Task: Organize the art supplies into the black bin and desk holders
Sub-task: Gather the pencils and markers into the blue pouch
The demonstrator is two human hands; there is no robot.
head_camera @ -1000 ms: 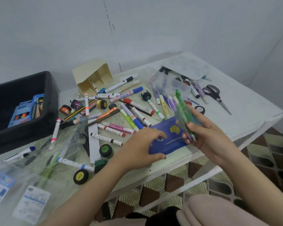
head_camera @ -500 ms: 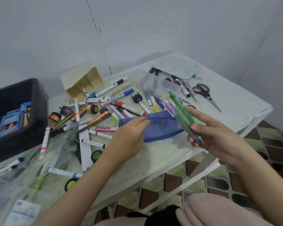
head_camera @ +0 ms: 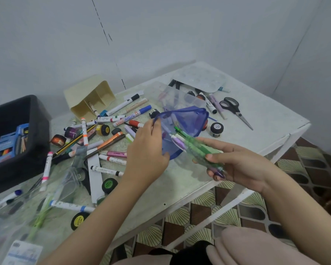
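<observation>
We judged most work remained: markers [head_camera: 113,159] and paint pots [head_camera: 216,129] littered the white table [head_camera: 266,119], the black bin [head_camera: 34,119] at its left end held a blue box [head_camera: 6,148], and the cream desk holder [head_camera: 88,96] lay tipped over. Our left hand [head_camera: 147,155] pinched the blue mesh pouch [head_camera: 187,119] open above the table; our right hand [head_camera: 243,167] gripped a pen bundle [head_camera: 191,148] at its mouth.

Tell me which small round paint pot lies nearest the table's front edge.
The black round pot with the yellow label, beside the left forearm. The similar green-labelled black pot lies farther back, and the rest farther still.
</observation>
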